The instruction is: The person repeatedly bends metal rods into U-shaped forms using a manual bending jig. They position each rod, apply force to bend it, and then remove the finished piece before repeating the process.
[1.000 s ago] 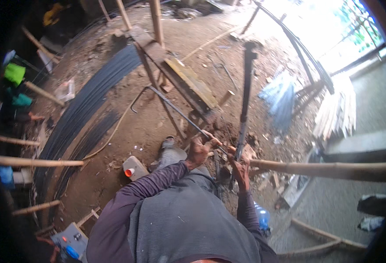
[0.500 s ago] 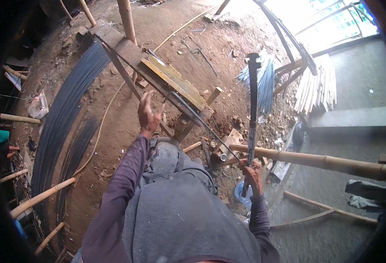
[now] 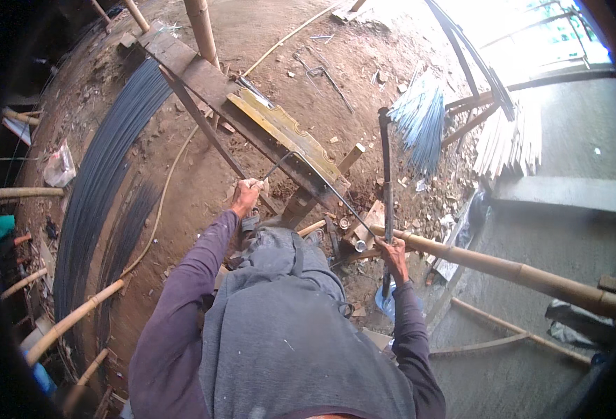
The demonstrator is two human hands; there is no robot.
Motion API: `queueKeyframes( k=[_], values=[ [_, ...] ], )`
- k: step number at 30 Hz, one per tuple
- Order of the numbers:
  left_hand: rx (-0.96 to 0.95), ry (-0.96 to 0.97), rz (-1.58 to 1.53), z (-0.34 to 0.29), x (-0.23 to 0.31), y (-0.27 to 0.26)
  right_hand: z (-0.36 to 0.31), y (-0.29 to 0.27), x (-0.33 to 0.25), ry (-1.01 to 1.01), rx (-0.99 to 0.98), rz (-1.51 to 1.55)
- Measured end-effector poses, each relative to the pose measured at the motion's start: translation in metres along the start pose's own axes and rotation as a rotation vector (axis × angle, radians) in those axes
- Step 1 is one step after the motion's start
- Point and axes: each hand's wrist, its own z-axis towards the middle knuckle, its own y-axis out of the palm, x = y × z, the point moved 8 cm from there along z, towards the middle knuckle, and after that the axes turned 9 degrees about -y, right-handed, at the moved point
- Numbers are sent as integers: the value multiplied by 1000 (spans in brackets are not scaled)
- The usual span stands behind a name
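A thin dark steel rod (image 3: 350, 207) with a bent end lies across the lower end of a wooden plank bench (image 3: 241, 126). My left hand (image 3: 247, 195) is closed on the bent end, in front of the bench. My right hand (image 3: 392, 258) is closed around a long dark metal bar (image 3: 387, 160) held roughly upright in view, and the rod's other end runs into the same hand. Beside the rod, a yellowish board with a notched edge (image 3: 287, 129) is fixed along the bench.
Long dark rods (image 3: 102, 181) lie in a curved bundle at left. Shorter cut rods (image 3: 423, 129) and pale strips (image 3: 507, 143) are piled at far right. A bamboo pole (image 3: 510, 269) crosses at right, above grey concrete. Bent rod pieces (image 3: 329, 80) lie on the dirt beyond the bench.
My left hand has gone from open to closed on the rod's bent end. The bent end now points toward me, and my right hand has shifted slightly left with the bar.
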Motion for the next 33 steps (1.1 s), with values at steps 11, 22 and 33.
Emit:
queueKeyframes(
  k=[11, 22, 33],
  values=[
    [-84, -540, -84, 5, -44, 4, 75, 11, 70, -344, -72, -232],
    [-64, -581, 312, 40, -12, 31, 95, 18, 80, -145, -173, -194],
    [-36, -577, 210, 49, -15, 33, 106, -12, 69, -411, -29, -532]
  ],
)
